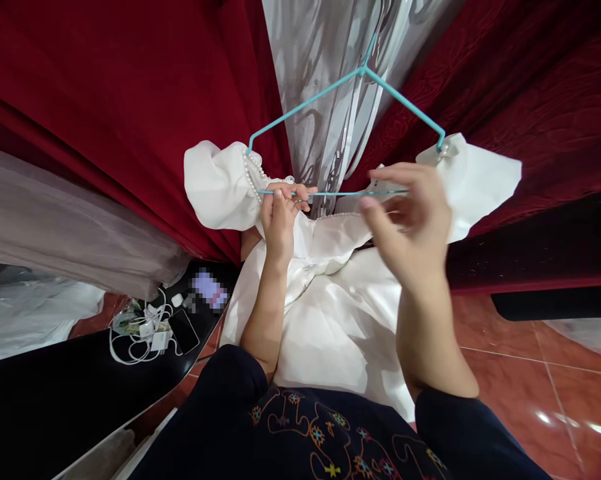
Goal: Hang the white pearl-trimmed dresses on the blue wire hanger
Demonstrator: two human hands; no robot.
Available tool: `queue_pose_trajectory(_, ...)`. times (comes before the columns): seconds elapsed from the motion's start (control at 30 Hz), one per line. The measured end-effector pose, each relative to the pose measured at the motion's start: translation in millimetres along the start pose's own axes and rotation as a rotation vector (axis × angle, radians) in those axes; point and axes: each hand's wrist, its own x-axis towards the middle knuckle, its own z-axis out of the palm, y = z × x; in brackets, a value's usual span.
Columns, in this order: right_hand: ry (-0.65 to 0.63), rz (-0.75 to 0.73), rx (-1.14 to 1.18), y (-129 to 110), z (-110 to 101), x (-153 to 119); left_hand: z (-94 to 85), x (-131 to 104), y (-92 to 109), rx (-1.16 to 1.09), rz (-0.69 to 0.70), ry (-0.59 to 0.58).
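Note:
A white dress [340, 320] with puffed sleeves and pearl-like beading along its neckline hangs in front of me. Its sleeves rest at the two ends of a light blue hanger [305, 103]. My left hand [280, 220] is closed on the hanger's lower bar at the left, thumb on the bar, close to the beaded edge of the left sleeve [213, 187]. Slightly blurred, my right hand [413, 220] is raised before the bar's right part, thumb and fingers apart. It partly covers the bar and the bodice near the right sleeve [485, 183].
Dark red curtains [130, 87] hang on both sides, with sheer silvery fabric [313, 80] between them. At left, a black table [80, 380] bears tangled white cables [130, 347], a dark phone [184, 331] and a pixelated item. The floor has reddish tiles [505, 360].

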Motion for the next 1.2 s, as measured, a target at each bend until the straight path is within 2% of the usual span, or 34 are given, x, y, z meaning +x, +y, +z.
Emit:
queue_pose_trajectory(0.1,-0.125,0.037,-0.042,17.4,20.8,-13.7,-0.5,-0.4,-0.9,-0.013,-0.003,-0.004)
queue_pose_trajectory(0.23,-0.026,-0.030,-0.049,38.6,31.5,-16.9,-5.0,-2.1,0.1,0.089,-0.056,-0.008)
queue_pose_trajectory(0.33,0.053,-0.064,-0.031,42.6,33.2,-12.9,-6.7,-8.6,18.9,0.236,-0.187,-0.081)
queue_pose_trajectory(0.4,0.071,-0.076,-0.014,43.2,34.6,-10.5,-5.0,-15.0,39.9,0.361,-0.281,-0.194)
queue_pose_trajectory(0.43,0.075,-0.083,-0.006,43.4,35.5,-9.8,-3.4,-18.0,50.9,0.434,-0.284,-0.259)
queue_pose_trajectory(0.5,0.089,-0.101,0.010,44.0,37.3,-9.3,-0.2,-21.9,69.4,0.514,-0.081,-0.230)
queue_pose_trajectory(0.57,0.106,-0.108,0.016,44.3,38.6,-10.0,0.1,-20.8,80.0,0.564,0.220,-0.075)
queue_pose_trajectory(0.63,0.117,-0.103,0.011,43.9,39.1,-11.0,-5.3,-14.4,82.8,0.643,0.464,0.082)
queue_pose_trajectory(0.7,0.121,-0.103,0.010,43.5,38.9,-12.0,-15.8,-4.2,80.2,0.774,0.585,0.154)
queue_pose_trajectory(0.8,0.120,-0.125,0.021,44.1,38.3,-12.9,-33.4,14.0,70.7,0.972,0.621,0.126)
queue_pose_trajectory(0.87,0.116,-0.137,0.017,45.6,38.3,-12.8,-41.3,26.1,62.2,1.068,0.594,0.111)
queue_pose_trajectory(0.93,0.106,-0.133,-0.003,47.6,38.5,-12.4,-45.2,37.0,54.1,1.123,0.557,0.144)
queue_pose_trajectory(1.07,0.109,-0.125,-0.052,50.4,38.5,-11.1,-45.6,52.2,48.4,1.087,0.512,0.196)
queue_pose_trajectory(1.2,0.132,-0.128,-0.087,51.0,34.5,-9.4,-47.4,62.4,60.8,0.972,0.494,0.238)
